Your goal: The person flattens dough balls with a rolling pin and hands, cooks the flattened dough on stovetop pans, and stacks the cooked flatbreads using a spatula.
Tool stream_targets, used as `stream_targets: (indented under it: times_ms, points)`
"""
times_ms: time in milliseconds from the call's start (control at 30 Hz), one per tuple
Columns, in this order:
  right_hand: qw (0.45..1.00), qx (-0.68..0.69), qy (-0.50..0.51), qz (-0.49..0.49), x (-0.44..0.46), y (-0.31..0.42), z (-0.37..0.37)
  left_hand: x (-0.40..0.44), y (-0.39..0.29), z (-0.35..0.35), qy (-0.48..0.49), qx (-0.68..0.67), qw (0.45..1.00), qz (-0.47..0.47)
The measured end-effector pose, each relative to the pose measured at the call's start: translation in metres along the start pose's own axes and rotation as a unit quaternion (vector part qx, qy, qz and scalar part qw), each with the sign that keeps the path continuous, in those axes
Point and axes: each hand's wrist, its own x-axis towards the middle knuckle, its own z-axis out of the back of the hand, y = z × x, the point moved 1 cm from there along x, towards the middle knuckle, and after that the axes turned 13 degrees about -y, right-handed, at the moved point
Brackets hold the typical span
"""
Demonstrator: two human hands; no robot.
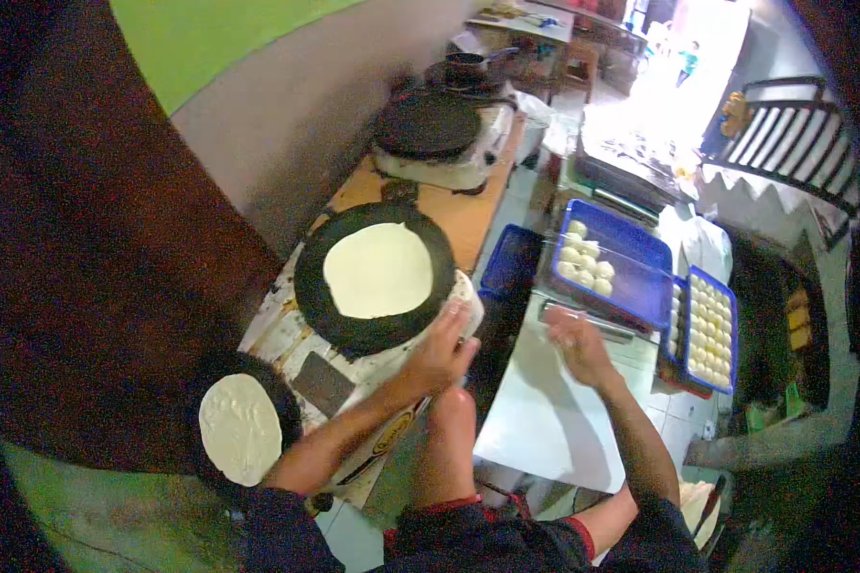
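Black pan [358, 336]: on the stained white stove [283, 336], the sheet of dough lying on its flat face.
Dough sheet [377, 270]: pale, an uneven round, inside the black pan with dark rim showing all round it.
My left hand [442, 349]: released, fingers stretched out, just beside the black pan's right edge on my side.
My right hand [581, 346]: to the right of the black pan, at the metal roller [613, 330] on the counter [545, 411]; it is blurred, so I cannot tell whether my fingers grip the roller.
Flat plate [322, 384]: on the stove, between the black pan and me.
Second round [241, 430]: left of the black pan and nearer me, in another dark pan [287, 411].
Blue tray [635, 253]: right of the black pan, past the roller, dough balls [583, 260] at its left end.
Griddle [428, 124]: beyond the black pan.
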Motion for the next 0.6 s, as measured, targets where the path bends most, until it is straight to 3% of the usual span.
stream_targets:
  times_ms: [33,67,100,133,167,200,233,300,367,433,567,600]
  points:
    - [0.994,-0.017,-0.107,-0.005,-0.003,-0.027,0.027,0.011,-0.025,-0.027,0.070,-0.008,0.992,0.108]
    - [0.976,-0.011,-0.203,-0.078,-0.011,-0.071,0.050,0.022,-0.036,-0.064,0.054,-0.061,0.983,0.162]
    - [0.949,-0.090,-0.275,-0.129,-0.019,-0.121,0.076,0.028,-0.034,-0.105,0.044,-0.117,0.968,0.216]
    - [0.916,-0.179,-0.309,-0.181,-0.028,-0.163,0.098,0.038,-0.022,-0.144,0.026,-0.136,0.955,0.262]
    - [0.892,-0.182,-0.320,-0.261,-0.037,-0.218,0.112,0.053,-0.011,-0.187,0.009,-0.154,0.939,0.306]
    - [0.871,-0.049,-0.316,-0.373,-0.046,-0.208,0.130,0.064,-0.001,-0.219,-0.021,-0.190,0.909,0.370]
    - [0.847,-0.068,-0.345,-0.398,-0.049,-0.238,0.134,0.077,0.013,-0.246,-0.051,-0.222,0.872,0.433]
    - [0.840,-0.106,-0.348,-0.403,-0.056,-0.291,0.140,0.091,0.054,-0.285,-0.107,-0.126,0.890,0.425]
    - [0.832,0.220,-0.329,-0.389,-0.061,-0.278,0.148,0.097,0.084,-0.289,0.002,-0.140,0.885,0.445]
    - [0.877,0.168,-0.298,-0.337,-0.068,-0.271,0.162,0.090,0.059,-0.264,0.015,-0.161,0.872,0.462]
    - [0.866,0.019,-0.101,-0.489,-0.081,-0.187,0.189,0.037,-0.017,-0.192,-0.017,-0.031,0.890,0.454]
    - [0.884,-0.047,-0.116,-0.451,-0.077,-0.202,0.188,0.024,-0.020,-0.186,-0.011,-0.007,0.898,0.440]
